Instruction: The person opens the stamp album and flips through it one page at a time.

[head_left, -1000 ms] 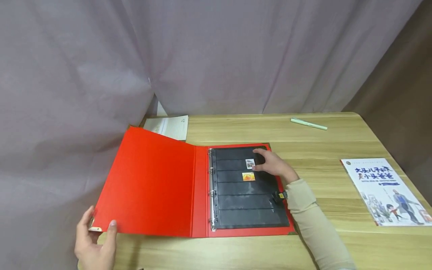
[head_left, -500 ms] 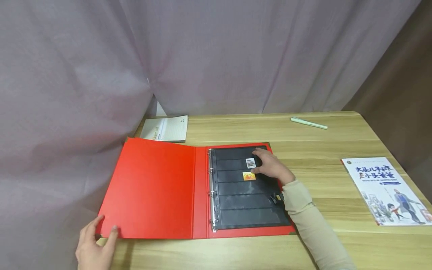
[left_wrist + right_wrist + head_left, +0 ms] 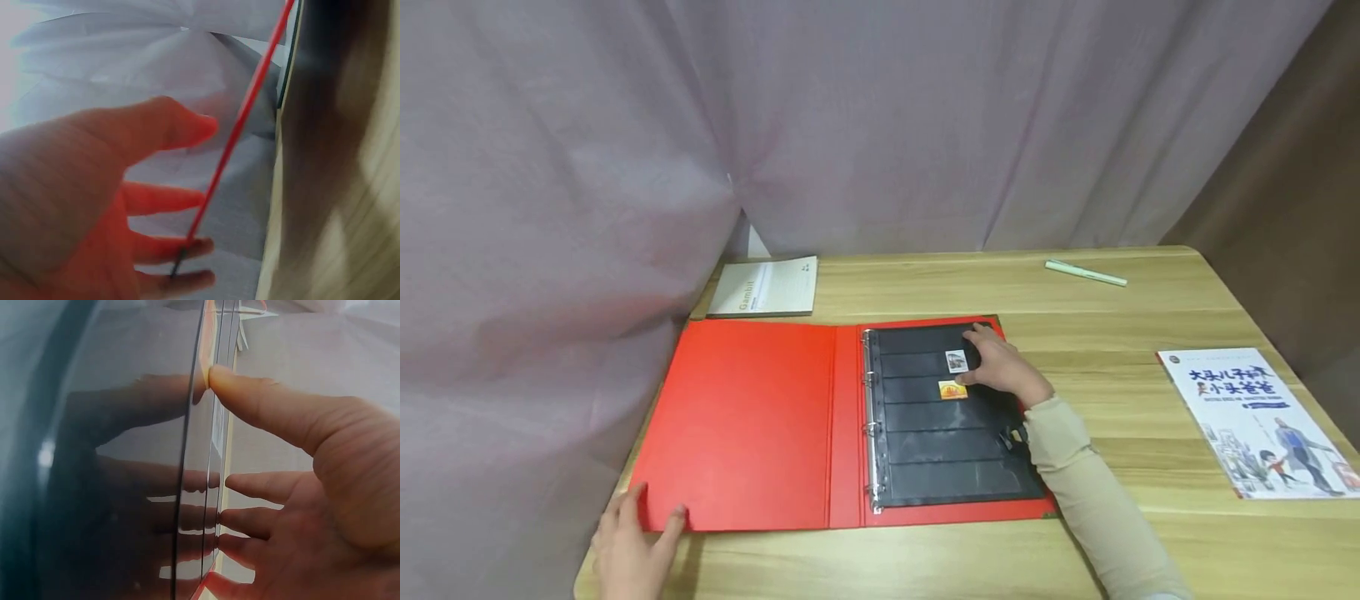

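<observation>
A red ring binder (image 3: 741, 421) lies open on the wooden table (image 3: 1150, 333). Its black pocket page (image 3: 940, 450) holds two stamps: a white one (image 3: 956, 361) and an orange one (image 3: 952, 389). My right hand (image 3: 992, 362) rests flat on the page just right of the stamps. In the right wrist view its thumb (image 3: 250, 394) and fingertips (image 3: 228, 515) touch the glossy sheet (image 3: 125, 456). My left hand (image 3: 636, 537) is at the near left corner of the cover. Its straight fingers (image 3: 162, 199) touch the red cover edge (image 3: 237, 125), and the thumb (image 3: 169, 122) stands apart.
A white notebook (image 3: 767, 287) lies behind the binder at the back left. A pale green pen (image 3: 1086, 274) sits at the back right and an illustrated book (image 3: 1258, 421) at the right edge. A grey curtain (image 3: 587, 208) hangs close on the left and behind.
The binder's left cover has dropped from a raised tilt to lie flat on the table. My left hand followed its corner down and right. My right hand stayed on the page.
</observation>
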`<state>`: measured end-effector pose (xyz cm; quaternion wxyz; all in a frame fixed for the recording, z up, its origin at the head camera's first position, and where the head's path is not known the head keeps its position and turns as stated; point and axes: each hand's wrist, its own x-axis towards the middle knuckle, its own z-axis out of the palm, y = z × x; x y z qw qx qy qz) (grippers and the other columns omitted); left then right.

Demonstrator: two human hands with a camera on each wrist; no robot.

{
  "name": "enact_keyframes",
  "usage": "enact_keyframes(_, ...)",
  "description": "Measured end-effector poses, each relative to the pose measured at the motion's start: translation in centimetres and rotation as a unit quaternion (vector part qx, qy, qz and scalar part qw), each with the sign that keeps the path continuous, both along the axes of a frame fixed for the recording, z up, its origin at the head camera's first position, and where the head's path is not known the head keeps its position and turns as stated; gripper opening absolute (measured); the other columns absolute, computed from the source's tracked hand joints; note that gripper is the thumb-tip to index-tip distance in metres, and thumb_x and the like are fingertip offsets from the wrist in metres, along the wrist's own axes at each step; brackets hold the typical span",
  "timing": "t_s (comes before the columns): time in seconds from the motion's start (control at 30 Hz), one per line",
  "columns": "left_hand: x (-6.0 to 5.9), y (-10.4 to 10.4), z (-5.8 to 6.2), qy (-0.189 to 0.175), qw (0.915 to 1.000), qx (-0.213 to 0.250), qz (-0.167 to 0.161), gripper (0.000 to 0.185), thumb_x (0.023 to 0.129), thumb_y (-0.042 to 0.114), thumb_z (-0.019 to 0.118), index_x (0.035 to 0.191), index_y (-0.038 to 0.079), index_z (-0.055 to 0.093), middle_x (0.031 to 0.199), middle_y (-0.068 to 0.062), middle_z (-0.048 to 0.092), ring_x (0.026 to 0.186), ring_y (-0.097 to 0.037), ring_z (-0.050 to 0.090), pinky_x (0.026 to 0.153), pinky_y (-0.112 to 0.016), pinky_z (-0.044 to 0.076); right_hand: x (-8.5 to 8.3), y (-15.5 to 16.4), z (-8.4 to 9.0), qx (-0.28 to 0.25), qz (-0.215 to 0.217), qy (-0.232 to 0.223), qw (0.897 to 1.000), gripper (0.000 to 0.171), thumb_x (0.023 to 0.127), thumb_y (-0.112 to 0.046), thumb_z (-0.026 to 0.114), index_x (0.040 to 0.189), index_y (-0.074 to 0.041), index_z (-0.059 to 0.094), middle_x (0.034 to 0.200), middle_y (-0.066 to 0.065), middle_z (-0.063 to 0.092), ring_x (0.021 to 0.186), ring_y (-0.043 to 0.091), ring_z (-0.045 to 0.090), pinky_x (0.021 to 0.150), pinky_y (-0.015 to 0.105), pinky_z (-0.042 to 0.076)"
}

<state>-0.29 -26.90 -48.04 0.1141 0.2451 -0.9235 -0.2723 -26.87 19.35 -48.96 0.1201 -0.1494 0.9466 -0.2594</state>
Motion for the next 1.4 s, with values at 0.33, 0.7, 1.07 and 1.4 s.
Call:
enact_keyframes(0.33,-1.5,1.2,-0.3,-0.153,0.9878,-0.016,-0.025,0.083,0.091,0.042,0.069,0.138,-0.017,0.034,0.144,-0.046,0.016,0.135,-0.063,0.01,0.091,-0.088,0.013,-0.1,-0.1,0.1,0.005,-0.014,-0.019,1.0,0.097,0.079,-0.023,0.088,0.149,0.014,0.032,0.16,0.034,0.017,0.148,0.049,0.018,0.115,0.063,0.022)
enact_keyframes(0.7,-3.6,3.6,-0.4,-0.194,0.9752,0.008,-0.107,0.099,0.089,0.05,0.07,0.149,-0.015,0.025,0.154,-0.045,0.0,0.141,-0.065,-0.005,0.095,-0.088,-0.003,0.3,0.0,0.4,0.012,-0.039,-0.005,0.999,0.106,0.075,-0.028,0.092,0.151,0.013,0.031,0.155,0.031,0.034,0.139,0.046,0.038,0.111,0.056,0.035)
enact_keyframes(1.07,-4.7,7.3,-0.8,-0.17,0.9734,0.025,-0.152,0.111,0.076,0.048,0.085,0.152,-0.01,0.029,0.158,-0.041,0.004,0.14,-0.067,-0.003,0.093,-0.09,0.0,0.4,-0.6,1.1,0.055,-0.01,0.068,0.996,0.088,0.07,-0.028,0.094,0.135,0.016,0.054,0.126,0.03,0.063,0.11,0.041,0.062,0.097,0.052,0.048)
enact_keyframes(1.4,-4.9,8.8,-1.3,-0.18,0.9695,-0.003,-0.167,0.106,0.073,0.044,0.088,0.15,-0.007,0.036,0.158,-0.039,0.011,0.139,-0.068,0.003,0.094,-0.089,0.005,1.3,-0.8,1.8,0.01,-0.02,0.058,0.998,0.077,0.074,-0.019,0.091,0.134,0.014,0.055,0.115,0.026,0.068,0.1,0.036,0.063,0.091,0.049,0.05)
